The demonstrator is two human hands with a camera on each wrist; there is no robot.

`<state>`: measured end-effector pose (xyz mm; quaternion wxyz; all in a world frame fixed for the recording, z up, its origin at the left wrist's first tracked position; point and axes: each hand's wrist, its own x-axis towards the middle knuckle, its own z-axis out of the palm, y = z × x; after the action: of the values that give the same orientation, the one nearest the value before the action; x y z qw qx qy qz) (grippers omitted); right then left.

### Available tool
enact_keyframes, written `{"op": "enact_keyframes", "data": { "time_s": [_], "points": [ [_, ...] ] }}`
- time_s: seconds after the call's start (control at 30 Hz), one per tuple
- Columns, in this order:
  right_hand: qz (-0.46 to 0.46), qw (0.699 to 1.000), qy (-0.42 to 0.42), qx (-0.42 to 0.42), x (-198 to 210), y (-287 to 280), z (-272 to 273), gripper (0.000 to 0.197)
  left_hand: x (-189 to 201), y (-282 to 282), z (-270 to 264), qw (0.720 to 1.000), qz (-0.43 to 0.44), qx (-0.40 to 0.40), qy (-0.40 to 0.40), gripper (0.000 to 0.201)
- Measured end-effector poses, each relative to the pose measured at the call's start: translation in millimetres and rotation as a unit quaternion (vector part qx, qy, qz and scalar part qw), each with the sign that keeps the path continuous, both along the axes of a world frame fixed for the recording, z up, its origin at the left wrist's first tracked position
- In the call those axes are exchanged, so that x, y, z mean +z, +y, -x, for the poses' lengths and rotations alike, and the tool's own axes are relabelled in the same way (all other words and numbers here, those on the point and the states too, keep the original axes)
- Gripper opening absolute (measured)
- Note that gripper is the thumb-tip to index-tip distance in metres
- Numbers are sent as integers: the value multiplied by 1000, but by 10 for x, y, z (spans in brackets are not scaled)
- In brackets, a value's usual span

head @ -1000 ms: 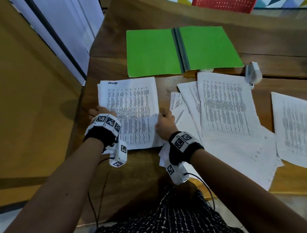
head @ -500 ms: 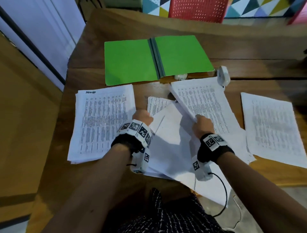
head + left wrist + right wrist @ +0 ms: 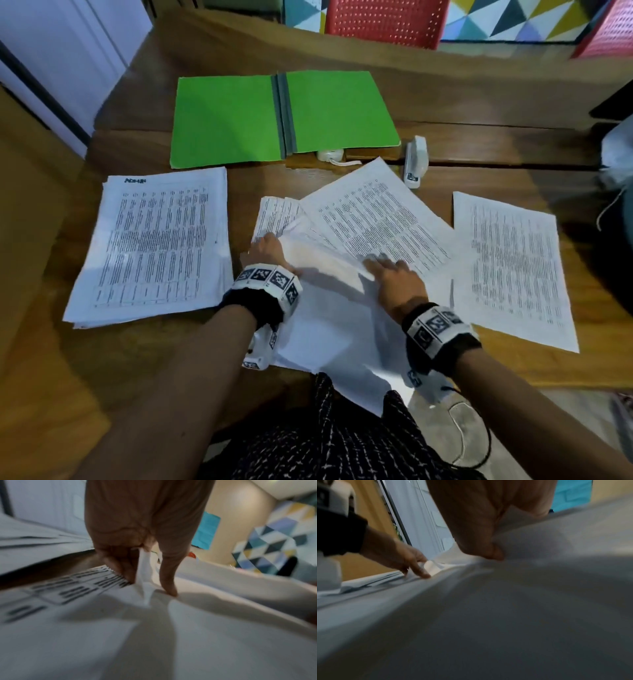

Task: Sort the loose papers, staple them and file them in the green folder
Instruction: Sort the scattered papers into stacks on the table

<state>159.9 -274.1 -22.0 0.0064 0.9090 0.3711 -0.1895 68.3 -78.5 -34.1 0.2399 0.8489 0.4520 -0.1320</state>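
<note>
An open green folder [image 3: 239, 116] lies at the back of the wooden table [image 3: 479, 144], with a white stapler [image 3: 416, 161] by its right corner. A squared stack of printed papers [image 3: 154, 246] lies at the left. In the middle is a loose pile [image 3: 342, 325] with a printed sheet [image 3: 376, 219] on top. My left hand [image 3: 265, 248] pinches the raised edge of a sheet [image 3: 145, 574] at the pile's left side. My right hand [image 3: 387, 270] holds the same raised fold, thumb [image 3: 494, 553] beneath and fingers on top. Another printed sheet [image 3: 513, 267] lies at the right.
A small white object [image 3: 330, 156] pokes out from under the folder's front edge. Red chairs [image 3: 387, 20] stand behind the table. The loose pile overhangs the table's front edge above my lap. A dark object [image 3: 613, 102] sits at the far right.
Both hands left the squared stack and moved right to the loose pile. The left hand took hold of a sheet edge, and the right hand slid forward on the printed sheet.
</note>
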Motion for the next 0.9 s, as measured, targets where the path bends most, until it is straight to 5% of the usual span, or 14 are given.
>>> {"op": "enact_keyframes", "data": {
  "time_s": [0.13, 0.3, 0.4, 0.57, 0.73, 0.8, 0.9],
  "points": [
    [-12, 1000, -21, 14, -193, -59, -32, 60, -78, 37, -39, 995, 89, 39, -8, 46],
    [-13, 1000, -13, 12, -184, -109, -147, 63, 168, 1, -48, 982, 154, 78, -72, 47],
    [-31, 999, -10, 8, -150, -149, -140, 49, 601, 142, 34, 972, 87, 118, -183, 36],
    [-19, 999, 31, 15, -96, -144, -80, 59, 1428, 532, 206, 924, -24, 140, -355, 30],
    [-253, 961, 98, 43, 289, 86, 90, 98, 1776, 823, 272, 873, -135, 199, -425, 9],
    [-317, 945, 47, 65, 516, 224, 211, 103, 1879, 776, 256, 861, -110, 218, -446, 9],
    [-368, 922, -92, 80, 718, 490, 264, 96, 1916, 701, 235, 853, -66, 227, -465, 41]
  ]
}}
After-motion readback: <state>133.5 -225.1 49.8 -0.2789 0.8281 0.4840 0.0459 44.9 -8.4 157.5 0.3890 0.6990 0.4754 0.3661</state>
